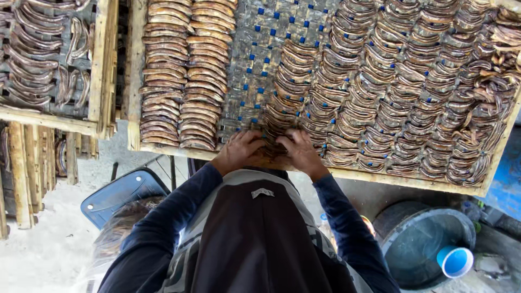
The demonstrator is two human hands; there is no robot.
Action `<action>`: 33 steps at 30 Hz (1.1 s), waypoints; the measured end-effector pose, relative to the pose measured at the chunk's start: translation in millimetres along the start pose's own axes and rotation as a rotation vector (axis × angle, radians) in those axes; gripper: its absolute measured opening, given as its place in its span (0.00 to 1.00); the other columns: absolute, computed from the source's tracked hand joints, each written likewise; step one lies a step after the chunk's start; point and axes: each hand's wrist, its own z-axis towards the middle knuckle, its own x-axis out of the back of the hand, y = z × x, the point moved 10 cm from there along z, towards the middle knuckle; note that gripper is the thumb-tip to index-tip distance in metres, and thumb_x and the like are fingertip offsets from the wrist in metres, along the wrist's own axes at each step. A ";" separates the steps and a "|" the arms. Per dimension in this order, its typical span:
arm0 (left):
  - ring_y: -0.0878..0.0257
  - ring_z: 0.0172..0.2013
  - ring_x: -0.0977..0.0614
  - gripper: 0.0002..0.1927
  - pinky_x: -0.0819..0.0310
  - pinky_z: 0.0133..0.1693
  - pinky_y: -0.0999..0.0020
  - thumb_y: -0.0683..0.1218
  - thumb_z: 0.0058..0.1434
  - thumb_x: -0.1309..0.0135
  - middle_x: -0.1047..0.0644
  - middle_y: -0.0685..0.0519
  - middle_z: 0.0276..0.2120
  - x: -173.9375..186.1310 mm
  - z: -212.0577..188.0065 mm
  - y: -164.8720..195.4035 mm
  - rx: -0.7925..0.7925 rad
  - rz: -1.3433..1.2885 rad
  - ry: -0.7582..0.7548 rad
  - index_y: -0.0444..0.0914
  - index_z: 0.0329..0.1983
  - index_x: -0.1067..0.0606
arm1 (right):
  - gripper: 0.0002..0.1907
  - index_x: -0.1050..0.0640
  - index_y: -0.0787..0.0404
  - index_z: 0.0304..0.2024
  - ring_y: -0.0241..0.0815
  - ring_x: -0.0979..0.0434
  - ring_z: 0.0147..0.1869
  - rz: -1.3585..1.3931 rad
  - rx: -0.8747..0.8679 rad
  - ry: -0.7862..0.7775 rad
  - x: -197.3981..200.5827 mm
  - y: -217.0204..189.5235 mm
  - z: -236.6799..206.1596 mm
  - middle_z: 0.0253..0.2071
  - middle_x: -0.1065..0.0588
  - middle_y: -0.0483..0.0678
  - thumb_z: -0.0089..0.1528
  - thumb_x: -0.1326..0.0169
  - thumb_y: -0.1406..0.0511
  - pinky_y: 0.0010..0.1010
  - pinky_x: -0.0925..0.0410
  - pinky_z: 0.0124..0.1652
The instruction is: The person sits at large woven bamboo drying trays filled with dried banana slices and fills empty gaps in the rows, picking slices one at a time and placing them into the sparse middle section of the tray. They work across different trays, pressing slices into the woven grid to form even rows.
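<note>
An outdoor food-drying yard is indicated. A wooden-framed drying rack (135, 70) with a woven mesh bed (255, 65) is covered in rows of curved brown dried strips (412, 92). A second rack of the same kind (100, 59) is set just left of it, loaded likewise. Below the main rack, sandy ground (49, 244) is seen, with a dark round tub (418, 239) and a small blue cup (455, 261) under its right end.

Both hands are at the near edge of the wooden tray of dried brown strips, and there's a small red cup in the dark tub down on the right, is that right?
Not quite. The head view shows the cup in the dark tub is blue, not red. The rest holds: left hand and right hand are at the near edge of the wooden tray of dried brown strips.
</note>
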 end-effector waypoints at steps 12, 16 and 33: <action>0.52 0.56 0.25 0.20 0.33 0.57 0.53 0.52 0.56 0.37 0.28 0.51 0.58 -15.0 10.9 12.9 -0.035 0.284 0.114 0.45 0.52 0.21 | 0.16 0.22 0.58 0.53 0.51 0.28 0.57 -0.301 0.334 0.320 -6.7 -22.1 -19.6 0.52 0.26 0.51 0.64 0.40 0.61 0.45 0.36 0.57; 0.52 0.54 0.25 0.17 0.33 0.53 0.52 0.52 0.52 0.36 0.28 0.51 0.57 -11.3 15.8 9.2 0.064 0.273 0.170 0.46 0.45 0.20 | 0.14 0.22 0.57 0.52 0.50 0.29 0.57 -0.197 0.283 0.308 -0.4 -15.4 -14.8 0.52 0.26 0.49 0.67 0.41 0.60 0.44 0.36 0.55; 0.47 0.64 0.30 0.24 0.44 0.67 0.46 0.49 0.63 0.44 0.27 0.44 0.61 -3.8 57.2 14.0 -0.042 0.477 0.215 0.36 0.60 0.27 | 0.18 0.26 0.61 0.55 0.57 0.34 0.68 -0.332 0.218 0.373 20.2 -8.9 8.4 0.65 0.32 0.57 0.65 0.43 0.62 0.48 0.36 0.60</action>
